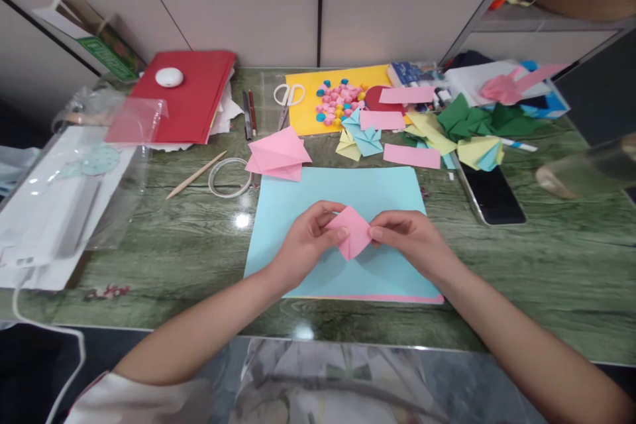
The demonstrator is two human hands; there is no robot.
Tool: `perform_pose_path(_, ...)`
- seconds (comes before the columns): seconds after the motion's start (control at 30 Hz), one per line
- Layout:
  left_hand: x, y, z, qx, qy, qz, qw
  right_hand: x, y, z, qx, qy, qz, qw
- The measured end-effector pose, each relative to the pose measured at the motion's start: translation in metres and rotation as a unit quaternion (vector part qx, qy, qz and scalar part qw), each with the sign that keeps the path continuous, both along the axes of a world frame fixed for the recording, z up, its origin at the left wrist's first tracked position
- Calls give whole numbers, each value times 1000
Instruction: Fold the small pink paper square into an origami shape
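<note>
Between my two hands is a small folded pink paper square [352,230], turned so it looks like a diamond. My left hand [311,238] pinches its left side, thumb lying across the front. The thumb and fingertips of my right hand [405,238] grip the right corner. Both hands are over a light blue sheet [318,195] lying on the table, with a pink edge showing under its front right corner. Just beyond the blue sheet, several loose pink paper pieces [279,154] overlap in a pile.
Scissors [289,96], a tape roll [230,177] and a pointed wooden stick [196,174] lie at the back left. Pink and coloured balls [340,103] sit on yellow paper [302,120]. Folded green paper [464,118] and a phone [491,195] are at right, a red folder [186,96] at left.
</note>
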State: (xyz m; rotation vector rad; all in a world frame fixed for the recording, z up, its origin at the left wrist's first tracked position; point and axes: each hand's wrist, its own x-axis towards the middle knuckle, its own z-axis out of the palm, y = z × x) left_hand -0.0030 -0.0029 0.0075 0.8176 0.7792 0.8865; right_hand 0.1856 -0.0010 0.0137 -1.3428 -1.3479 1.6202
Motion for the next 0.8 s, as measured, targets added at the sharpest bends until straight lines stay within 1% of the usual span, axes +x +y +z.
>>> perform_pose_path(0.17, -1, 1, 0, -3, 3, -4, 1000, 3, 2, -2, -4, 1, -4, 1000)
perform_pose_path(0.33, -2, 2, -2, 11, 43, 13, 999, 3, 2, -2, -2, 11, -17, 1000)
perform_pose_path(0.53, -2, 1, -2, -19, 47, 24, 998, 3, 2, -5, -20, 74, -10, 997)
perform_pose_path(0.63, -3, 4, -3, -49, 28, 13, 998, 5, 4, -4, -21, 78, -18, 997)
perform_pose_path(0.8, -5, 7, -6, -57, 39, 59, 996, 9, 7, -1, 0, 42, -44, 998)
